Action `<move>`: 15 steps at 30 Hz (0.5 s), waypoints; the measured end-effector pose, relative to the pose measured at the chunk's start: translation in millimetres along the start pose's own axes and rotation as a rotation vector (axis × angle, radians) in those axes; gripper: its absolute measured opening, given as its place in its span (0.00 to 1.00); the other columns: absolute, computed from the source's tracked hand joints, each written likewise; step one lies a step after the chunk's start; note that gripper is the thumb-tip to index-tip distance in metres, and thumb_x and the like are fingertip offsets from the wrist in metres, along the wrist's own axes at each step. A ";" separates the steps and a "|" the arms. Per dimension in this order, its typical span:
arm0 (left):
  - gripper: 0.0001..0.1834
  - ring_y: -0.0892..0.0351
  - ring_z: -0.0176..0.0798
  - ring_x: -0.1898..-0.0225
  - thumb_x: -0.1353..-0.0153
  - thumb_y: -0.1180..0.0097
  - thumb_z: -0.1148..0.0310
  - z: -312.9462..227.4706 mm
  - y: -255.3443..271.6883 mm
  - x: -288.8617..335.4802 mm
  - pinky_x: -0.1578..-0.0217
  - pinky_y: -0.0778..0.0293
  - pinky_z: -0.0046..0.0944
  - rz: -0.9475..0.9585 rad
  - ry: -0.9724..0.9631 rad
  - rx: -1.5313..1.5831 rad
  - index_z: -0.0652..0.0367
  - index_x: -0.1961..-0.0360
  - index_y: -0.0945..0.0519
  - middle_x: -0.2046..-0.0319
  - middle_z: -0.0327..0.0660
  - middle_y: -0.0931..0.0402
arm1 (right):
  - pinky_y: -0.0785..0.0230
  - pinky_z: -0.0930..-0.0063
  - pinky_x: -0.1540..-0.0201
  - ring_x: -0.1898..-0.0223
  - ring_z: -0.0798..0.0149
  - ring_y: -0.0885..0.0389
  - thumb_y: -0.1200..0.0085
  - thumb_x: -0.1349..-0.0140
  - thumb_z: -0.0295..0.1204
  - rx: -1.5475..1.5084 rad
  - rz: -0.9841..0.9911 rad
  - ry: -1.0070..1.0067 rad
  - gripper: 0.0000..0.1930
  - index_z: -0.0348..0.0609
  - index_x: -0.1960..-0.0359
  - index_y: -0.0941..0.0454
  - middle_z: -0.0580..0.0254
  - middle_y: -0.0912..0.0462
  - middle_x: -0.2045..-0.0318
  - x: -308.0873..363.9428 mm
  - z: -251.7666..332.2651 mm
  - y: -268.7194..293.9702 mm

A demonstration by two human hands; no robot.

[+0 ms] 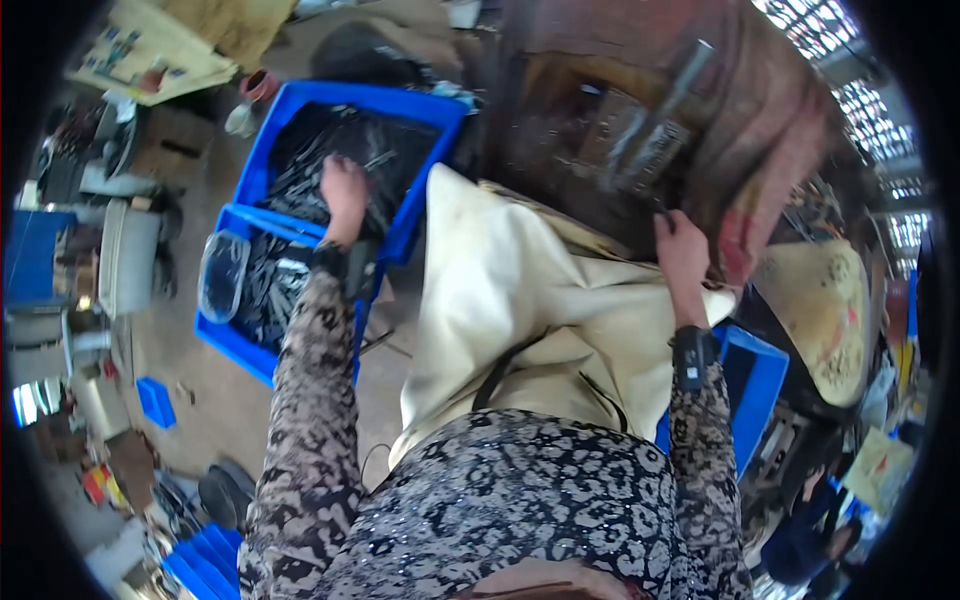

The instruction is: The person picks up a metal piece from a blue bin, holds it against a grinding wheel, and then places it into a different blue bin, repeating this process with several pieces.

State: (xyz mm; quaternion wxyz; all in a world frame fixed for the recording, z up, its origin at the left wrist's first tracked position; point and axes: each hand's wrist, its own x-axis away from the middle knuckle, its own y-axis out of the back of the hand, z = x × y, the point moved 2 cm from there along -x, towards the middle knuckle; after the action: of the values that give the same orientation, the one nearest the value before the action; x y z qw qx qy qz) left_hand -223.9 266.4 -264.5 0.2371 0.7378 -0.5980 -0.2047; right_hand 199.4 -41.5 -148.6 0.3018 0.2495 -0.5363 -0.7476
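Note:
My left hand (345, 193) reaches down into a blue plastic bin (258, 140) of thin dark metal strips (292, 172). Its fingers are drawn together at the strips, and what they grip is too small to tell. Over to the right, my right hand (683, 246) is closed at the near edge of a dark, worn work surface (560, 130). A small dark bit shows at its fingertips, but its kind is unclear. Beyond that hand, a metal bar or tool (672, 92) lies on the surface. A cream apron (520, 280) covers my lap.
A second blue bin (235, 347) with more strips and a clear plastic tub (222, 276) adjoins the first. Beside my right forearm is another blue bin (755, 385). A reddish cloth (760, 190) drapes the bench's right side. Another person (805, 540) is at lower right.

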 end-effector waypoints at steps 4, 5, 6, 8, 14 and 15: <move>0.11 0.21 0.42 0.71 0.36 0.57 0.73 -112.3 -0.4 59.0 0.68 0.26 0.40 0.215 -0.074 0.293 0.62 0.55 0.26 0.75 0.44 0.23 | 0.29 0.58 0.63 0.66 0.46 0.19 0.47 0.38 0.41 -0.074 -0.007 -0.051 0.14 0.45 0.59 0.21 0.49 0.18 0.70 -3.9 -25.1 -6.5; 0.12 0.21 0.41 0.71 0.36 0.57 0.74 -139.1 0.2 70.4 0.68 0.26 0.40 0.219 -0.224 0.296 0.62 0.53 0.27 0.75 0.43 0.23 | 0.30 0.62 0.66 0.69 0.52 0.20 0.47 0.38 0.39 -0.205 0.017 0.002 0.14 0.44 0.58 0.21 0.53 0.19 0.72 -10.4 -34.6 -10.0; 0.14 0.22 0.40 0.71 0.37 0.57 0.76 -158.9 -5.3 84.1 0.68 0.26 0.40 0.221 -0.370 0.301 0.61 0.51 0.27 0.76 0.42 0.24 | 0.31 0.65 0.69 0.72 0.57 0.21 0.47 0.38 0.37 -0.334 0.042 0.057 0.13 0.44 0.57 0.21 0.57 0.19 0.74 -14.4 -44.7 -13.5; 0.15 0.21 0.39 0.70 0.38 0.56 0.77 -189.2 -16.2 108.7 0.68 0.26 0.40 0.259 -0.484 0.316 0.59 0.50 0.27 0.74 0.43 0.24 | 0.31 0.69 0.71 0.75 0.63 0.23 0.47 0.38 0.36 -0.463 0.064 0.107 0.13 0.43 0.56 0.21 0.61 0.20 0.76 -15.3 -58.6 -13.4; 0.20 0.21 0.47 0.64 0.43 0.53 0.79 -225.6 -81.8 163.3 0.64 0.25 0.41 0.558 -0.733 0.391 0.49 0.49 0.24 0.66 0.44 0.23 | 0.44 0.83 0.77 0.79 0.78 0.36 0.50 0.35 0.29 -1.307 0.581 -0.241 0.14 0.44 0.49 0.25 0.73 0.27 0.74 -9.5 -49.0 11.3; 0.21 0.21 0.49 0.63 0.44 0.52 0.80 -227.5 -89.0 168.7 0.63 0.25 0.43 0.507 -0.980 0.292 0.47 0.51 0.22 0.64 0.44 0.23 | 0.46 0.84 0.77 0.79 0.79 0.38 0.50 0.35 0.29 -1.343 0.579 -0.237 0.14 0.44 0.48 0.26 0.74 0.28 0.74 -8.4 -48.0 13.3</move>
State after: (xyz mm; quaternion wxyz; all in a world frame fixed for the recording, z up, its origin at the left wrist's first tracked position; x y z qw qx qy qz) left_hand 13.1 140.4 -137.7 -0.1309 0.4152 -0.8184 -0.3750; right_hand 241.1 -70.0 -149.9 0.5147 -0.2227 -0.0369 -0.8271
